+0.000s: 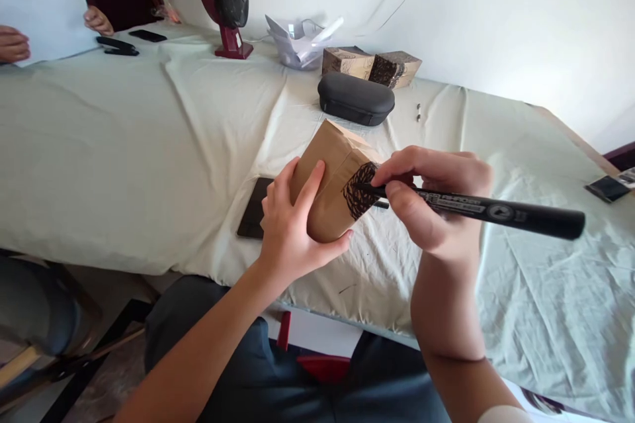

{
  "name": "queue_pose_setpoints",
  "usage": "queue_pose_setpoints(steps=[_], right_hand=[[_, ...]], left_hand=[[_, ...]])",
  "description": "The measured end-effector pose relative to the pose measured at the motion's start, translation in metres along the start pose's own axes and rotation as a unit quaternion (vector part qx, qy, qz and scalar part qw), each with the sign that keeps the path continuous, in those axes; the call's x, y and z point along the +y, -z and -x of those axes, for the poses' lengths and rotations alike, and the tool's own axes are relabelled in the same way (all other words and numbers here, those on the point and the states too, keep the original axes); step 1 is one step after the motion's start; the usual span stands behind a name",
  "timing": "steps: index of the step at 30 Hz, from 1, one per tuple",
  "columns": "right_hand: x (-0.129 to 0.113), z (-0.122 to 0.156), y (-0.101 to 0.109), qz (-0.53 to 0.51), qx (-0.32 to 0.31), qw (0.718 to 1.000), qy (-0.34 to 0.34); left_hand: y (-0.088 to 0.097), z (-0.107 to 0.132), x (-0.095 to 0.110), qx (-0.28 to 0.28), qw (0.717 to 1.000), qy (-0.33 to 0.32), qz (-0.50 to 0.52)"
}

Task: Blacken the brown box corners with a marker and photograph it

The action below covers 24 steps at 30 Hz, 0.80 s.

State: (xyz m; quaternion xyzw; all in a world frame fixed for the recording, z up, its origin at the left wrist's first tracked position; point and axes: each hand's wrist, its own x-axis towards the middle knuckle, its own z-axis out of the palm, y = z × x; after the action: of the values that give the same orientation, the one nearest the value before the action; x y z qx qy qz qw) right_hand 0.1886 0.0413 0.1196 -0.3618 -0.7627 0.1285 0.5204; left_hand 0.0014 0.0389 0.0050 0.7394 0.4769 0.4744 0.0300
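My left hand (292,224) grips a brown cardboard box (327,191), fingers over its top and thumb along its lower edge. The box is tilted above the cloth-covered table. Black scribbled loops cover part of its right end. In my right hand (431,191) is a black marker pen (496,208), pinched near the tip, its rear end pointing right. The pen's tip meets the scribbled patch. Under the box and my left hand, a dark flat tablet or phone (252,211) is partly hidden.
Behind the box lie a black zip case (356,98) and scribbled cardboard boxes (394,69). A plastic basket (297,49) and a fan (231,6) stand along the wall. Far left, another person's hands hold paper (47,19) near a stapler (118,47).
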Motion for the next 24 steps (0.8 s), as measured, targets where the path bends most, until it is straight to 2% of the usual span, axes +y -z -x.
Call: queue_pose_setpoints(steps=[8, 24], right_hand=[[-0.003, -0.001, -0.008, 0.023, 0.003, 0.999, 0.038], [0.008, 0.004, -0.004, -0.054, -0.001, 0.999, 0.004]], left_hand=[[0.002, 0.000, 0.003, -0.010, 1.000, 0.013, -0.013], [-0.001, -0.001, -0.002, -0.012, 1.000, 0.002, 0.013]])
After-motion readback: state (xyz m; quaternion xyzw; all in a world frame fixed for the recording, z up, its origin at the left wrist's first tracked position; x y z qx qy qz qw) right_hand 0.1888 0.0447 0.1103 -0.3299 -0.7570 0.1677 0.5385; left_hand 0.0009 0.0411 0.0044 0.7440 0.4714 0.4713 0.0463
